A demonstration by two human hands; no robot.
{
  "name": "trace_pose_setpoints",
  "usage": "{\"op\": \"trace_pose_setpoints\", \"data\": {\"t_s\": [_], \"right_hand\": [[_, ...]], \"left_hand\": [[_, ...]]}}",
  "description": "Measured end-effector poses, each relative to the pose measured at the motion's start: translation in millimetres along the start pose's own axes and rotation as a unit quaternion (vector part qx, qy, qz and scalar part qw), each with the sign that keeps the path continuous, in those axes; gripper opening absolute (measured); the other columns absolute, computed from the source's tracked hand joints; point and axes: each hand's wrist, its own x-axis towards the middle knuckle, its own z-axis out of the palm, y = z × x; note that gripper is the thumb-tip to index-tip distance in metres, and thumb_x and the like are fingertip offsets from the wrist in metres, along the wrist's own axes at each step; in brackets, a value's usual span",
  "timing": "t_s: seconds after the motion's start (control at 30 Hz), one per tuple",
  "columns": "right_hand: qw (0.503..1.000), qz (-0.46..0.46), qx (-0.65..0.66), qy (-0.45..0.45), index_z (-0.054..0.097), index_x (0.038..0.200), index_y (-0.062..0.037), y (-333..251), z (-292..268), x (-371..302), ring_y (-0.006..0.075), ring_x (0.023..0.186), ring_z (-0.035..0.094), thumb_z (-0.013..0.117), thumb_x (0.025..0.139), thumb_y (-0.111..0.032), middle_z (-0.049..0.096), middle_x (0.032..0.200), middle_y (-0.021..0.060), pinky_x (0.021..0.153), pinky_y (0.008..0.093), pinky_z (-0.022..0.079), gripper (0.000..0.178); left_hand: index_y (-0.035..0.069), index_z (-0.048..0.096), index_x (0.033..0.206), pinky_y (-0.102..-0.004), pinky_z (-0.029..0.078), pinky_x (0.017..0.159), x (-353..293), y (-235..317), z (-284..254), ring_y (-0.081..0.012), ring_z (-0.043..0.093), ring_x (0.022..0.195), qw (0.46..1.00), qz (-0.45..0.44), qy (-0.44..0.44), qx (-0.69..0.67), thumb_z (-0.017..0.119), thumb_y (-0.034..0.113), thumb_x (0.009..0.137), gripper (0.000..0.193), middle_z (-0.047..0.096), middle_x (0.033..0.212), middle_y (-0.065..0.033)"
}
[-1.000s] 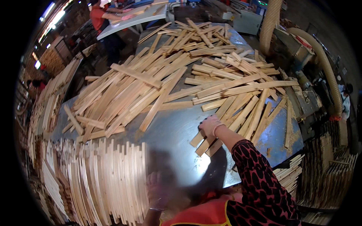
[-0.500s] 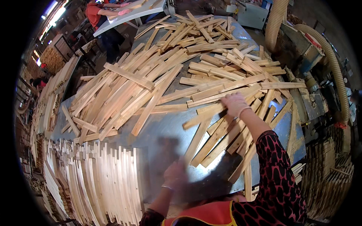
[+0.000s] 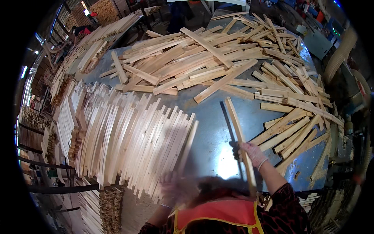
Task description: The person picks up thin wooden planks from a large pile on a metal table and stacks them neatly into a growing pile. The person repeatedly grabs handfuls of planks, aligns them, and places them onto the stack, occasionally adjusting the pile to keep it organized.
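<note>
My right hand (image 3: 254, 155) is closed around a wooden slat (image 3: 237, 123), held lengthwise above the bare metal of the worktable (image 3: 212, 136), its shadow beside it. Blurred by motion, my left hand (image 3: 170, 188) is at the near ends of a row of pale slats (image 3: 134, 134), fingers stretched out. Close to those fingers, a single slat (image 3: 189, 144) leans at the row's right end; whether they touch it I cannot tell. Right of my right hand lie loose slats (image 3: 286, 134) at varied angles.
A large heap of loose slats (image 3: 175, 58) covers the table's far side. More stacked slats (image 3: 111, 210) stand below at the left. Ribbed hoses (image 3: 341, 54) and machinery border the right. A person (image 3: 82, 30) is far off at the upper left.
The view has swung left. My right hand has come away from the loose pile and now grips a slat. My left hand has moved over to the row's near ends.
</note>
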Motion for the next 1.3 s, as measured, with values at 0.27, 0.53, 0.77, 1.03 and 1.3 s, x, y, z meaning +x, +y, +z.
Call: {"op": "trace_pose_setpoints", "data": {"t_s": [0.27,0.53,0.77,1.03,1.3], "right_hand": [[0.992,-0.051,0.057,-0.096,0.047,0.155,-0.0074,114,7,-77,0.0184,0.097,0.068,0.07,0.096,-0.004,0.067,0.123,0.0077,0.084,0.0337,0.059,0.064],[0.862,-0.272,0.018,0.428,0.048,0.159,-0.0082,85,-116,-159,0.0158,0.101,0.067,0.068,0.095,-0.003,0.072,0.117,0.0083,0.088,0.0304,0.057,0.068],[0.549,-0.15,0.137,0.811,0.048,0.157,-0.0049,224,-281,-273,0.0258,0.083,0.068,0.066,0.093,-0.009,0.073,0.107,0.0191,0.074,0.0398,0.056,0.066],[0.61,0.095,0.14,0.774,0.065,0.137,-0.0045,354,-332,-283,0.027,0.085,0.07,0.059,0.094,-0.012,0.076,0.105,0.0144,0.077,0.0402,0.055,0.044],[0.639,0.027,0.073,0.766,0.046,0.156,-0.0014,313,-346,-284,0.0261,0.116,0.067,0.065,0.106,-0.018,0.068,0.131,0.0186,0.096,0.043,0.055,0.057]], "left_hand": [[0.01,0.06,0.14,-0.0594,0.039,0.116,53,23,-21,-0.0431,0.048,0.14,0.996,0.075,0.034,0.044,0.077,0.039,0.078,0.07,0.056,0.144,-0.0179],[0.003,0.055,0.145,-0.0503,0.043,0.117,206,178,-40,-0.0411,0.051,0.139,0.971,0.201,-0.113,-0.067,0.081,0.029,0.078,0.076,0.054,0.149,-0.0227],[-0.001,0.045,0.154,-0.0486,0.04,0.119,275,348,43,-0.0448,0.045,0.145,0.946,0.207,-0.213,-0.128,0.081,0.04,0.082,0.09,0.048,0.155,-0.0284],[0.001,0.033,0.16,-0.0492,0.046,0.113,242,423,75,-0.0437,0.049,0.142,0.956,0.245,-0.156,0.048,0.081,0.049,0.082,0.103,0.045,0.157,-0.0262],[0.008,0.034,0.161,-0.0483,0.055,0.102,253,417,33,-0.0406,0.062,0.127,0.917,0.237,-0.32,0.007,0.085,0.031,0.074,0.104,0.056,0.144,-0.0231]]}}
